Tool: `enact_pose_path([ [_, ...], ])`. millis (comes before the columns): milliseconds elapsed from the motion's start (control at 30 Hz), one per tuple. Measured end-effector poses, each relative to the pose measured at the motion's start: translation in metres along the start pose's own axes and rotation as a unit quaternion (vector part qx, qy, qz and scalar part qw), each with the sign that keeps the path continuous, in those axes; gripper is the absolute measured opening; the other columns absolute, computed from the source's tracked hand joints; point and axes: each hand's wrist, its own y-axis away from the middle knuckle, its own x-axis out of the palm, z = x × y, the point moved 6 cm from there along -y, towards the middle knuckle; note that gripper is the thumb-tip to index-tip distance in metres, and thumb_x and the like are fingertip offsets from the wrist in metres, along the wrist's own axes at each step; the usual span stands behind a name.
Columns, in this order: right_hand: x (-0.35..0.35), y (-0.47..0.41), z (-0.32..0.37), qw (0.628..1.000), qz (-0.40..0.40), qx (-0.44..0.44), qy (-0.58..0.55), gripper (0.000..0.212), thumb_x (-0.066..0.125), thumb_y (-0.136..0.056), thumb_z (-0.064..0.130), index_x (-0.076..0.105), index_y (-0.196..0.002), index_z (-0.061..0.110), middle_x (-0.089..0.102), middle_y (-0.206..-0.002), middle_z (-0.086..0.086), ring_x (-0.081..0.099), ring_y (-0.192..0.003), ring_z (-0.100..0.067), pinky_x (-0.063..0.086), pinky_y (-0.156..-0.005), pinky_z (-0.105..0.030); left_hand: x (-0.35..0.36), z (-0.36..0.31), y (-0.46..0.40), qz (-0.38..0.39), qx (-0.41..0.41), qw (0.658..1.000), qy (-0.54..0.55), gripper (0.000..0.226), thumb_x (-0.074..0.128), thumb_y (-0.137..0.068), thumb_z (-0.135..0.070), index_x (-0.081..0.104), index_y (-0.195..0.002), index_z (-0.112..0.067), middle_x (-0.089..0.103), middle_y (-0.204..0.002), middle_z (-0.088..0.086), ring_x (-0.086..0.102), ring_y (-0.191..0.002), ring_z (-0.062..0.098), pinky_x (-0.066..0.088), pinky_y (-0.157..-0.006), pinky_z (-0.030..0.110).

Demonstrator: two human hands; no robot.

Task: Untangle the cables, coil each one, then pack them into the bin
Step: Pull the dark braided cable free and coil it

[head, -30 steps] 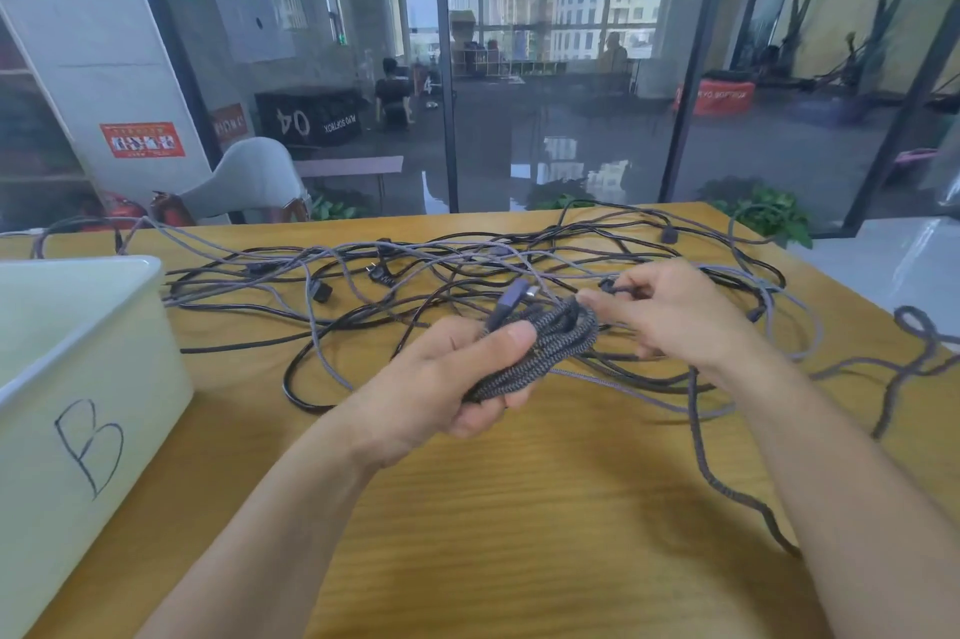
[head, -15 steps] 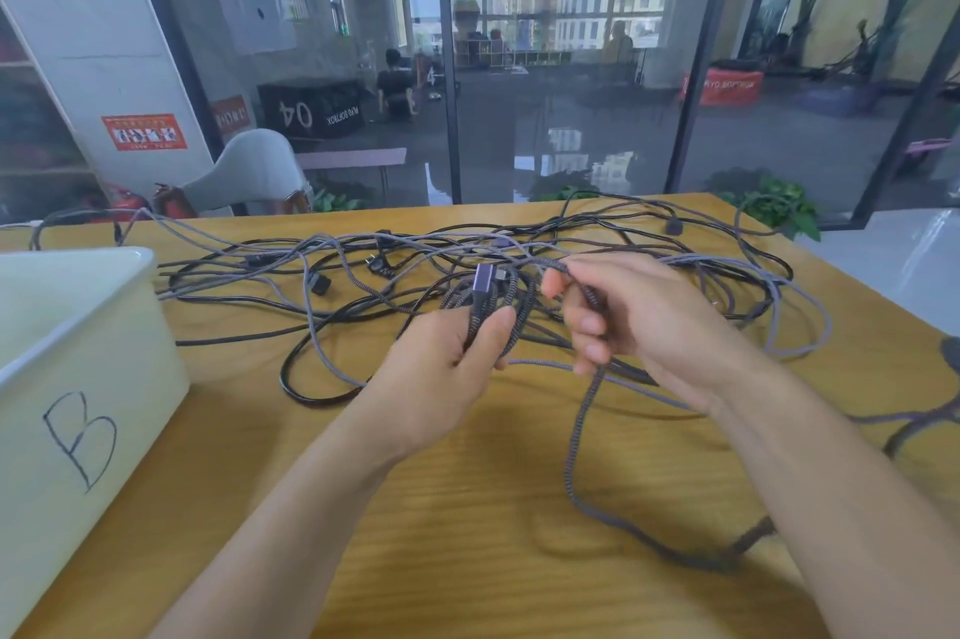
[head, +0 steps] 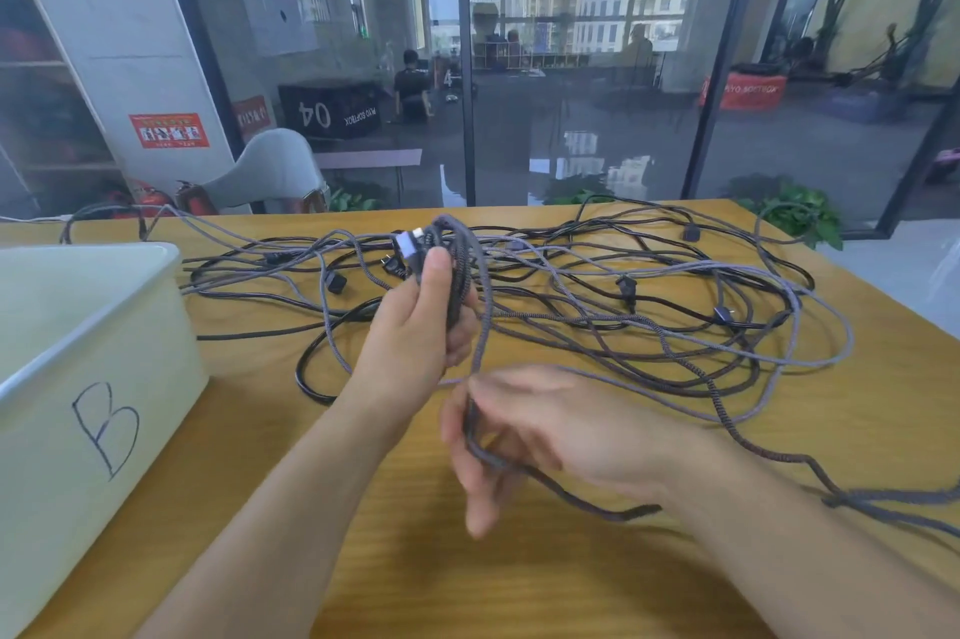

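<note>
While our right hand (head: 545,435) sits nearest us, blurred, its fingers curl loosely round a strand of the braided cable (head: 480,326), which trails off to the right across the counter (head: 519,576). Just beyond, our left hand (head: 415,326) grips the coiled loops of that same cable upright, thumb pressed against the bundle near its silver plug (head: 408,243). At left stands the white bin (head: 104,352) marked B, on the counter. Farther back the tangle of remaining cables (head: 649,295) sprawls across the wood, dark and grey strands crossing one another.
</note>
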Motion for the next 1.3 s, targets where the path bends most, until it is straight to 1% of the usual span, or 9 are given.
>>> enact_pose_path([
  [67,0.013,-0.005,-0.013,0.998,0.029,0.044,0.028,0.039,0.033,-0.114,0.038,0.057,-0.095,0.013,0.044,-0.063,-0.001,0.047,-0.049,-0.014,0.045,-0.056,-0.028,-0.006,0.001,-0.003,-0.005,-0.013,0.999,0.047,0.058,0.028,-0.11,-0.053,0.055,-0.079,-0.012,0.039,-0.059,0.001,0.033,-0.053,0.017,0.028,-0.054,0.032],
  [133,0.018,-0.011,-0.021,0.994,0.027,0.078,0.078,0.04,0.035,-0.113,0.042,0.051,-0.087,0.018,0.03,-0.061,0.006,0.024,-0.048,-0.008,0.027,-0.047,-0.021,-0.008,0.002,-0.003,-0.001,-0.022,0.995,0.098,0.057,0.028,-0.109,-0.055,0.057,-0.087,-0.011,0.038,-0.059,0.0,0.034,-0.052,0.017,0.029,-0.055,0.032],
  [200,0.021,-0.014,-0.024,0.988,0.037,0.078,0.126,0.039,0.034,-0.113,0.042,0.049,-0.087,0.017,0.027,-0.061,0.007,0.019,-0.05,-0.009,0.02,-0.045,-0.021,-0.005,0.001,-0.001,0.012,-0.021,0.993,0.118,0.057,0.028,-0.109,-0.054,0.057,-0.089,-0.01,0.039,-0.058,0.0,0.035,-0.051,0.017,0.03,-0.054,0.031],
  [367,0.014,-0.012,-0.024,0.979,0.048,0.084,0.18,0.039,0.034,-0.113,0.043,0.05,-0.092,0.014,0.027,-0.063,0.002,0.019,-0.052,-0.012,0.019,-0.044,-0.022,0.004,-0.004,0.003,0.051,-0.003,0.989,0.136,0.055,0.029,-0.108,-0.053,0.056,-0.089,-0.009,0.038,-0.058,0.001,0.033,-0.052,0.018,0.03,-0.055,0.031],
  [600,-0.009,-0.018,-0.028,0.944,-0.035,0.075,0.32,0.043,0.035,-0.113,0.044,0.054,-0.08,0.022,0.041,-0.052,0.011,0.031,-0.049,-0.008,0.029,-0.05,-0.022,0.009,-0.007,0.007,0.093,-0.033,0.976,0.197,0.051,0.033,-0.109,-0.051,0.054,-0.09,-0.01,0.035,-0.059,0.0,0.035,-0.048,0.017,0.036,-0.054,0.027],
  [833,-0.038,-0.011,-0.024,0.915,-0.068,0.088,0.387,0.061,0.047,-0.098,0.071,0.058,-0.067,0.019,0.046,-0.059,0.003,0.039,-0.057,-0.016,0.031,-0.062,-0.034,0.02,-0.019,0.017,0.175,-0.023,0.971,0.16,0.052,0.038,-0.108,-0.052,0.054,-0.075,-0.015,0.029,-0.049,-0.003,0.018,-0.044,0.017,0.01,-0.061,0.049],
  [933,-0.055,-0.006,-0.018,0.907,-0.085,0.082,0.405,0.06,0.051,-0.099,0.067,0.06,-0.064,0.019,0.043,-0.061,-0.006,0.035,-0.057,-0.021,0.028,-0.059,-0.035,0.023,-0.02,0.02,0.198,-0.02,0.971,0.132,0.051,0.042,-0.104,-0.054,0.054,-0.074,-0.015,0.028,-0.048,-0.002,0.018,-0.044,0.017,0.009,-0.06,0.048],
  [1200,-0.091,0.024,-0.005,0.883,-0.058,0.123,0.45,0.052,0.051,-0.099,0.065,0.067,-0.077,0.02,0.046,-0.065,0.006,0.043,-0.062,-0.013,0.037,-0.063,-0.031,0.025,-0.018,0.023,0.228,-0.04,0.969,0.086,0.052,0.039,-0.104,-0.051,0.052,-0.073,-0.012,0.026,-0.048,0.001,0.018,-0.041,0.016,0.011,-0.054,0.042],
  [1300,-0.106,0.033,0.003,0.873,-0.088,0.114,0.467,0.048,0.055,-0.099,0.061,0.067,-0.077,0.02,0.042,-0.063,0.008,0.039,-0.059,-0.011,0.033,-0.06,-0.03,0.027,-0.015,0.023,0.247,-0.041,0.965,0.08,0.054,0.04,-0.107,-0.053,0.052,-0.074,-0.013,0.028,-0.048,0.0,0.019,-0.04,0.014,0.013,-0.051,0.037],
])
